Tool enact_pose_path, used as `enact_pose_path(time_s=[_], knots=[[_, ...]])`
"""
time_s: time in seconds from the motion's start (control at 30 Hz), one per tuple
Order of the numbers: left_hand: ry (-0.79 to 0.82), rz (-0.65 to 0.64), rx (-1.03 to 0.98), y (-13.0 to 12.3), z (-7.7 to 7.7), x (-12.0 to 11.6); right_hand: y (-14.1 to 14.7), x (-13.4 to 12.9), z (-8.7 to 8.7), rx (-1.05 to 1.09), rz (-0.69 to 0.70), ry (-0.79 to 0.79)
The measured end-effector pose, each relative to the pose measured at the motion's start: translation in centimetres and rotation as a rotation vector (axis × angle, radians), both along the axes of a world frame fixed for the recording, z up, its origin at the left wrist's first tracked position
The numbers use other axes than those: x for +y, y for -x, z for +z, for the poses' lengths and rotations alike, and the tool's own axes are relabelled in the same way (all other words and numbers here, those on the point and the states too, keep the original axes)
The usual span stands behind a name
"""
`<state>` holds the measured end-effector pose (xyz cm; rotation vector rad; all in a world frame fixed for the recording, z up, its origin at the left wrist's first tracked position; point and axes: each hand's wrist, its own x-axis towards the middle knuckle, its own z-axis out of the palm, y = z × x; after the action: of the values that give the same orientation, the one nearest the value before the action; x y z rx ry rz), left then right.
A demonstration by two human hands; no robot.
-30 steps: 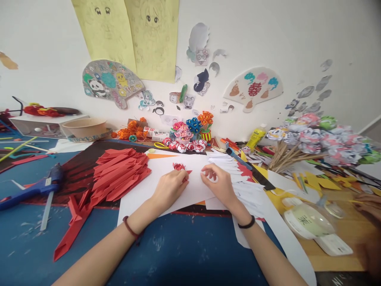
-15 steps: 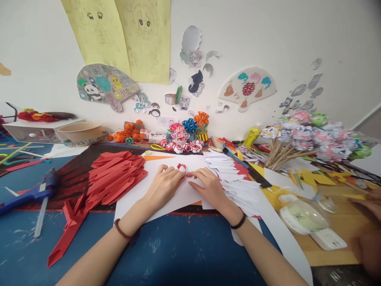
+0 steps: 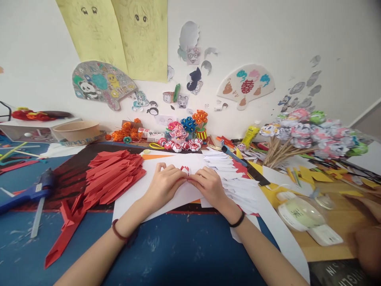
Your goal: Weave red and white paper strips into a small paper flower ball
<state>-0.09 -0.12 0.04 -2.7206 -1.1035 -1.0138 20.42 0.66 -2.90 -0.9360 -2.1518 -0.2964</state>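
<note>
A small red-and-white paper flower (image 3: 185,170) is pinched between my two hands above a white paper sheet (image 3: 131,202). My left hand (image 3: 166,183) grips it from the left, fingers bent and closed. From the right, my right hand (image 3: 206,186) closes thumb and fingertips on its lower edge. The fingers cover most of the flower's underside. Left of the sheet lies a heap of folded red paper strips (image 3: 114,174). Folded white paper strips (image 3: 238,190) spread beside my right hand. Finished red-and-white paper flowers (image 3: 181,146) sit in a row behind.
A blue glue gun (image 3: 38,188) lies at the left. A bouquet of paper flowers (image 3: 306,131) on sticks stands right, near a yellow bottle (image 3: 251,135). A clear-topped container (image 3: 300,214) is on the wooden table. Another person's blurred hand (image 3: 366,206) shows at the right edge.
My right thumb and fingers, apart before, have come together on the paper flower. Both hands are now closer to each other. The view has shifted slightly.
</note>
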Motion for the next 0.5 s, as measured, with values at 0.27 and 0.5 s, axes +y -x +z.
enact_pose_path(time_s=[0.27,0.5], knots=[[0.023,-0.038,0.017,-0.28,0.13,-0.35,0.42,-0.44,-0.01,0.005,0.028,-0.048],[-0.084,0.061,0.042,-0.42,-0.42,-0.32,0.46,-0.42,-0.12,0.132,0.096,0.064]])
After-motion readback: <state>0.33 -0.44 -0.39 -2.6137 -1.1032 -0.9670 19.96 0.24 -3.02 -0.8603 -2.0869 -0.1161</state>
